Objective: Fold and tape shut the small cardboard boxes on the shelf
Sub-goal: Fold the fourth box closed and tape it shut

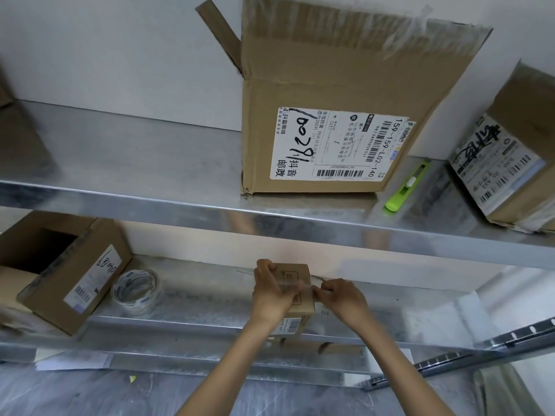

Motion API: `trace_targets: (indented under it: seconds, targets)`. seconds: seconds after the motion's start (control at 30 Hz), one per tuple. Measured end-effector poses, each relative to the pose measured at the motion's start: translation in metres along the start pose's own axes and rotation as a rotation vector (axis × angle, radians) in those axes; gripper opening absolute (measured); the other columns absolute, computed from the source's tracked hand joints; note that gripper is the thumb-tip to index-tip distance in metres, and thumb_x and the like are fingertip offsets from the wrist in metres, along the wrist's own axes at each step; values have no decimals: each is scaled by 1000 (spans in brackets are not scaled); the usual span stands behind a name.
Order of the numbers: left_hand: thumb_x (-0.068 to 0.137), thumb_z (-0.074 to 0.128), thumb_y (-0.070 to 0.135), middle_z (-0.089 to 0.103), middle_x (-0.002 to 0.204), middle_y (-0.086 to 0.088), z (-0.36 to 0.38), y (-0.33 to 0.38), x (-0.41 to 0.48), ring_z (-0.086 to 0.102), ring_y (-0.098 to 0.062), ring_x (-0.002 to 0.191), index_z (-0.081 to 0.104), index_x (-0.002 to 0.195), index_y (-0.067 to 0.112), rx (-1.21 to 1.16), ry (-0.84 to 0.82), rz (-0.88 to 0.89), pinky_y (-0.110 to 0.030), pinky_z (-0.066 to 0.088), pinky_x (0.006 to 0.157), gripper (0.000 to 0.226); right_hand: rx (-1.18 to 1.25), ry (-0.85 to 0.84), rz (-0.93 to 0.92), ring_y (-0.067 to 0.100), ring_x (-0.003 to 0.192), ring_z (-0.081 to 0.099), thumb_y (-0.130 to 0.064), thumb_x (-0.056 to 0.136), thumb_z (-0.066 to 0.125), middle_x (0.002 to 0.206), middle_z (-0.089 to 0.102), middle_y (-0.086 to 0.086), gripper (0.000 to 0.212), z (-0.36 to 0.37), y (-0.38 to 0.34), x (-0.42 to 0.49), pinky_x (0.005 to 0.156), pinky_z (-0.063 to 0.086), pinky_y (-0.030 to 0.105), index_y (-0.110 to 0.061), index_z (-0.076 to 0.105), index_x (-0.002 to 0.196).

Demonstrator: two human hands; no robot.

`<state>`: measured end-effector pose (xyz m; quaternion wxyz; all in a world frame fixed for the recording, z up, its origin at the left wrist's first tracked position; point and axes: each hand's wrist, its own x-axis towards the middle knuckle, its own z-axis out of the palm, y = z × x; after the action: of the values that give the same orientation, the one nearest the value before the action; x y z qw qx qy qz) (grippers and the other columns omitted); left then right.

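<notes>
Sitting at the front edge of the lower galvanised steel shelf (210, 298), beneath the upper steel shelf (135, 154), the small brown cardboard box (295, 273) is being held from both sides. The left hand (270, 292) is curling its fingers over the box's left side and top, while the right hand (342, 298) is pinching the end of a clear tape strip (303, 286) that is stretching across the top to the right edge. Bare shelf is lying open right of the box; left of it, a medium open labelled cardboard box (60, 274) is sitting just beside a roll of clear packing tape (136, 291).
</notes>
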<state>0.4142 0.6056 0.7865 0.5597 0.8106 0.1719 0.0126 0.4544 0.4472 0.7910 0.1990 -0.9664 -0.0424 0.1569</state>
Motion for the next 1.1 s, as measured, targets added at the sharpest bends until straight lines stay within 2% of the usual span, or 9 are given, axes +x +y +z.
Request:
trace_targets:
  seconds: [0.27, 0.4, 0.47, 0.53, 0.6, 0.7, 0.8, 0.93, 1.1]
  targets:
    - [95, 51, 7, 47, 101, 7, -8, -4, 0, 52, -1, 86, 26, 110, 17, -232, -43, -49, -10, 49, 60, 31, 104, 14, 2, 13, 52, 44, -50, 89, 52, 50, 44, -2, 51, 10, 6, 0, 53, 28, 30, -18, 42, 50]
    - [98, 43, 6, 53, 113, -1, -20, -8, 3, 56, -10, 92, 29, 106, 28, -348, -168, -102, -39, 54, 86, 27, 119, 29, 4, 14, 52, 42, -51, 88, 51, 52, 44, 1, 50, 12, 7, -2, 54, 27, 30, -17, 44, 52]
    - [94, 51, 21, 47, 131, -7, -29, -10, 8, 54, -22, 110, 26, 115, 33, -99, -267, -22, -51, 44, 100, 35, 120, 35, 2, 14, 51, 42, -51, 88, 51, 52, 45, 0, 50, 12, 6, -3, 54, 27, 30, -17, 44, 52]
    - [82, 57, 51, 13, 156, -5, -32, -12, 17, 14, -32, 143, 19, 134, 33, 554, -328, 188, -56, 14, 116, 66, 106, 44, 11, 13, 50, 41, -51, 89, 51, 50, 43, -1, 52, 12, 4, -3, 53, 27, 30, -18, 42, 49]
    - [72, 56, 70, -9, 159, -1, -26, 0, 18, -13, -25, 146, 9, 147, 28, 974, -369, 472, -55, -3, 116, 98, 91, 60, 10, 13, 51, 41, -50, 89, 51, 50, 43, -2, 51, 11, 4, -4, 52, 26, 30, -18, 43, 50]
    - [67, 70, 60, 15, 154, -10, -11, 16, 16, 13, -32, 141, 1, 150, 30, 1134, -466, 591, -58, 6, 114, 111, 97, 39, -4, 14, 56, 52, -46, 91, 50, 56, 56, -1, 46, 10, 3, -7, 53, 32, 28, -19, 52, 54]
    - [65, 74, 54, 24, 138, -6, -14, 16, 19, 25, -28, 127, 12, 145, 42, 971, -449, 582, -53, 16, 112, 101, 329, 17, -31, 11, 55, 56, -36, 91, 56, 53, 59, 0, 39, -8, 6, -17, 59, 39, 28, -22, 57, 55]
    - [61, 79, 51, 23, 128, 10, -35, 5, 17, 34, -14, 117, 34, 126, 44, 391, -376, 573, -32, 43, 100, 79, 706, 136, -227, 13, 62, 59, -34, 92, 58, 61, 61, 7, 40, -63, 18, -40, 69, 43, 22, -7, 57, 62]
    - [57, 86, 37, 28, 130, 13, -22, -35, 14, 40, -5, 118, 36, 119, 33, 125, -360, 564, -15, 44, 92, 79, 354, -90, -414, 3, 62, 53, -24, 92, 60, 59, 57, -4, 34, -78, -8, -39, 66, 39, 18, -22, 53, 59]
